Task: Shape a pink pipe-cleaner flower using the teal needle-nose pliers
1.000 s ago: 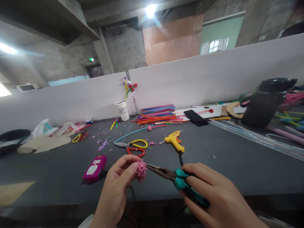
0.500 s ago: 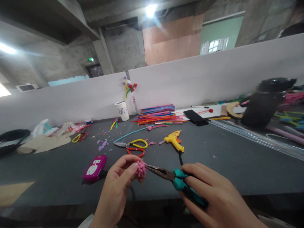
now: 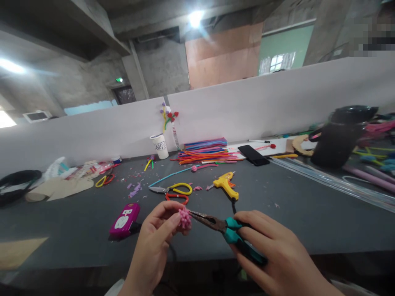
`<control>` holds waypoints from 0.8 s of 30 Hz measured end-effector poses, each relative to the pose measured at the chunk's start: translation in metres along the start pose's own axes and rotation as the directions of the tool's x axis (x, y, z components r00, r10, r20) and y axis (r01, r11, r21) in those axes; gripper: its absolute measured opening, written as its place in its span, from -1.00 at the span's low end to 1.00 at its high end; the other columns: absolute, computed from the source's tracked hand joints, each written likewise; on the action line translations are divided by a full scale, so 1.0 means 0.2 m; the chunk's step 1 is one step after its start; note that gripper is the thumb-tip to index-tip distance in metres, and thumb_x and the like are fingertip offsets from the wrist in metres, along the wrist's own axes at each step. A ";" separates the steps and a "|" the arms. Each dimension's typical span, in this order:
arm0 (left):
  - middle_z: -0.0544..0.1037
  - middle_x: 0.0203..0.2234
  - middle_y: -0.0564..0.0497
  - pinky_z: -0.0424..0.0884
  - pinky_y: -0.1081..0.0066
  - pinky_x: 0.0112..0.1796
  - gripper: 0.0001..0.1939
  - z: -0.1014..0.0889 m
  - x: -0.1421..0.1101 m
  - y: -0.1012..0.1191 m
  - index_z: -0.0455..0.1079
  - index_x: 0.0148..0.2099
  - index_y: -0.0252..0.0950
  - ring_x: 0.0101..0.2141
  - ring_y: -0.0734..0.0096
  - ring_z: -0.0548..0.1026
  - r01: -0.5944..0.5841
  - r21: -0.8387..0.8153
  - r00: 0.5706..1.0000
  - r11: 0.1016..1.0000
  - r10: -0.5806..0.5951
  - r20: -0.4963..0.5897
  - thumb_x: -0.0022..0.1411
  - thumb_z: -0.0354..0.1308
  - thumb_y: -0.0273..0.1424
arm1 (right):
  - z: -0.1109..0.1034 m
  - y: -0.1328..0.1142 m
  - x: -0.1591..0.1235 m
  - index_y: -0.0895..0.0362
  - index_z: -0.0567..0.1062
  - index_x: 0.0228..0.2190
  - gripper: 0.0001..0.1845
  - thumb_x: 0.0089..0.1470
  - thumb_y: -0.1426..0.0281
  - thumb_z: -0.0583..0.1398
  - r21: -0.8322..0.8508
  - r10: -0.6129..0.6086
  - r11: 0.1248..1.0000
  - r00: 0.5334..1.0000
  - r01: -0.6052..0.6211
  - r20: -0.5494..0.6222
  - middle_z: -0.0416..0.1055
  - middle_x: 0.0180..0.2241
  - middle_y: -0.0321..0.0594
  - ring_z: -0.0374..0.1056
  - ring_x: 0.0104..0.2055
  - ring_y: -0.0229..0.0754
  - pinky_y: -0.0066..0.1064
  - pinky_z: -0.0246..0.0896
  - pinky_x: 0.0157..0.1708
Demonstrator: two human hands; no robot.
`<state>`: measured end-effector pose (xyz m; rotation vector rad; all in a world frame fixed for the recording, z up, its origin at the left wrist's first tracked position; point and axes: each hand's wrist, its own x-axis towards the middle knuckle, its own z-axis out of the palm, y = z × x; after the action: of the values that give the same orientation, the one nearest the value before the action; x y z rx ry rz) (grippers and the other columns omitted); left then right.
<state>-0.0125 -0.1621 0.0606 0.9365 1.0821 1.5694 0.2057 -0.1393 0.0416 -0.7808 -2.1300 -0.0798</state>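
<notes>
Left hand (image 3: 154,236), as I see it through the head camera, has thumb and forefinger pinched together on a pink tuft (image 3: 185,219), a ball of short fuzzy strands held up over the near part of the grey table (image 3: 77,234). On the other side, my right hand (image 3: 274,246) is closed around the teal-and-black handles of the long-nose pliers (image 3: 218,225), which point leftward. Their narrow tips meet the right edge of the tuft; from here I cannot tell whether they have a strand between them.

Just beyond the left hand I see a pair of scissors (image 3: 166,190) lying with blades spread, one handle yellow and the other red. A pink scrap (image 3: 197,188) sits between them and the yellow glue gun (image 3: 226,185), whose nozzle faces left. Left of the left hand I have a magenta box (image 3: 125,220), with purple scraps (image 3: 135,190) farther back. Behind the scissors, a blue stem (image 3: 173,176) slants up toward a small pink ball (image 3: 194,168). Near the white partition (image 3: 247,102) I make out a heap of coloured pipe cleaners (image 3: 205,152), with a white cup (image 3: 159,146) to its left and a black phone (image 3: 253,155) to its right.
</notes>
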 end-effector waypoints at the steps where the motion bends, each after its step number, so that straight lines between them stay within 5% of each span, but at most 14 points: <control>1: 0.55 -0.53 0.04 0.38 0.54 -0.45 -0.89 0.01 0.00 0.01 0.54 -0.33 -0.30 -0.51 0.50 0.45 0.007 -0.016 1.000 1.000 -0.007 0.005 0.03 0.32 -0.41 | -0.01 0.00 0.01 0.11 0.48 -0.46 -0.87 0.05 0.46 0.12 0.004 -0.002 1.000 1.000 0.002 -0.011 0.48 -0.32 -0.15 0.39 -0.36 -0.17 -0.37 0.36 -0.39; 13: 0.57 -0.54 0.05 0.39 0.57 -0.48 -0.88 0.16 -0.06 0.24 0.55 -0.36 -0.30 -0.55 0.55 0.45 -0.166 -0.172 0.985 0.971 0.170 0.012 -0.03 0.36 -0.43 | -0.24 -0.11 0.23 0.11 0.45 -0.46 -0.87 0.07 0.47 0.11 -0.029 -0.102 0.995 0.981 0.098 -0.165 0.49 -0.30 -0.12 0.43 -0.31 -0.16 -0.38 0.38 -0.36; 18: 0.59 -0.51 0.04 0.39 0.59 -0.46 -0.90 0.11 -0.07 0.21 0.55 -0.36 -0.32 -0.52 0.56 0.45 -0.188 -0.171 0.982 0.967 0.185 -0.035 0.00 0.35 -0.43 | -0.18 -0.09 0.16 0.11 0.45 -0.47 -0.89 0.03 0.50 0.13 -0.037 -0.154 0.988 0.972 0.150 -0.177 0.50 -0.31 -0.12 0.45 -0.31 -0.17 -0.39 0.40 -0.33; 24: 0.56 -0.55 0.04 0.35 0.58 -0.48 -0.91 0.04 -0.04 0.11 0.54 -0.39 -0.34 -0.54 0.55 0.42 -0.083 -0.158 0.996 0.984 0.086 0.013 -0.01 0.36 -0.45 | -0.06 -0.02 0.07 0.12 0.46 -0.44 -0.91 0.02 0.49 0.15 -0.088 -0.159 0.985 0.975 0.146 -0.156 0.51 -0.29 -0.11 0.45 -0.29 -0.14 -0.35 0.41 -0.31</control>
<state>-0.0095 -0.1716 0.0824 0.8980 0.9006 1.6857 0.2062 -0.1390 0.0605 -0.6305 -2.0377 -0.2980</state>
